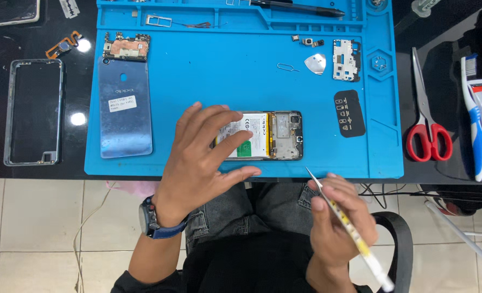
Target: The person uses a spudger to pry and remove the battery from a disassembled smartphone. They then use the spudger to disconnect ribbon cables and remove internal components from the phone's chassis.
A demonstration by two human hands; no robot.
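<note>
The left hand point(205, 146) rests spread on the opened phone point(268, 135) on the blue mat point(208, 76); light, rigid, fragile, best held by its edges. The right hand point(338, 217) pinches tweezers point(355, 233).

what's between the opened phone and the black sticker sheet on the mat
Nothing: in the head view, only bare blue mat lies between the opened phone and the black sticker sheet.

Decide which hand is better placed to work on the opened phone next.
Probably the right hand: it holds the thin tool, while the left hand rests on the opened phone.
</note>
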